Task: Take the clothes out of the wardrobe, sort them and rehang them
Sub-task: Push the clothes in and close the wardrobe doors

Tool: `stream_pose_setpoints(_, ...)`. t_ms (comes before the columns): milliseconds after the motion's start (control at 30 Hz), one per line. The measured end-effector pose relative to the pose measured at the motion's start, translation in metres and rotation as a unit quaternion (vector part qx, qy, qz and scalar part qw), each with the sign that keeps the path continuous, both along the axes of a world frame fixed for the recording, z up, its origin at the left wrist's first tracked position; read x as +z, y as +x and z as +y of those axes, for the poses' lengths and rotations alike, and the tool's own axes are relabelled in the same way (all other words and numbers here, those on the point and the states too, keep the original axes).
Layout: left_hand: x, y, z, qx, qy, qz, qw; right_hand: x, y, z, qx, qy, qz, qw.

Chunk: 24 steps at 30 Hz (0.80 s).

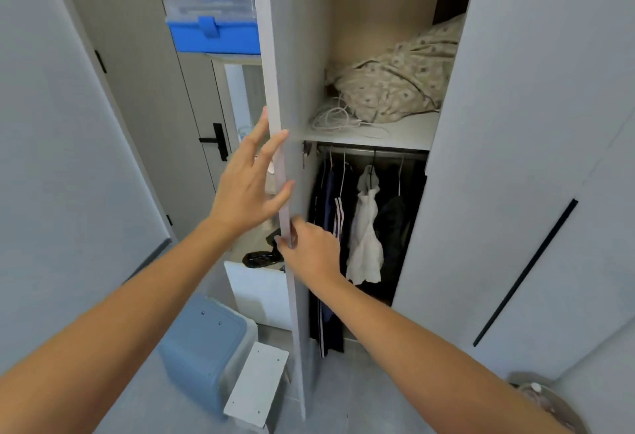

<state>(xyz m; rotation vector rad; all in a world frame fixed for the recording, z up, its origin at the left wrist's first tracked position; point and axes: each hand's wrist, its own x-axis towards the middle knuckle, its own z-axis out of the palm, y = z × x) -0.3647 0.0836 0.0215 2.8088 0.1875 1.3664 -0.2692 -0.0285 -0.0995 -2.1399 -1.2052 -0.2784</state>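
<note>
A grey wardrobe door (295, 72) stands partly open, seen edge-on in the middle. My left hand (247, 182) lies against its edge with straight fingers. Lower down, my right hand (309, 251) grips the same edge, fingers curled round it. Inside, a rail (371, 151) carries hangers with dark clothes (330, 213), striped dark trousers (338, 213), a white garment (366, 237) and a dark jacket (395, 227). The neighbouring door hides the right part of the compartment.
The shelf (409, 134) above the rail holds a patterned bundle of bedding (395, 86) and a white cable (340, 120). A blue box (214, 29) sits on a shelf left. On the floor stand a blue bin (202, 344) and a white stool (257, 382). Closed wardrobe doors (536, 158) fill the right.
</note>
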Motion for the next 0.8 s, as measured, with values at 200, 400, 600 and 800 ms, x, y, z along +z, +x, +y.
stream_pose_setpoints(200,0.004,-0.046,0.025,0.095,-0.036,0.017,0.995,0.009,-0.02,0.04,0.048,-0.042,-0.031,0.997)
stream_pose_setpoints(400,-0.013,-0.07,0.026,0.174,0.006,0.027,0.984,-0.018,0.003,0.034,0.101,-0.043,-0.013,0.994)
stream_pose_setpoints(600,-0.084,-0.034,-0.021,0.126,0.049,0.056,0.989,-0.081,0.07,-0.012,0.111,-0.099,0.013,0.989)
stream_pose_setpoints(800,-0.182,0.053,-0.059,0.139,-0.038,0.188,0.972,-0.14,0.162,-0.064,0.121,-0.157,0.027,0.98)
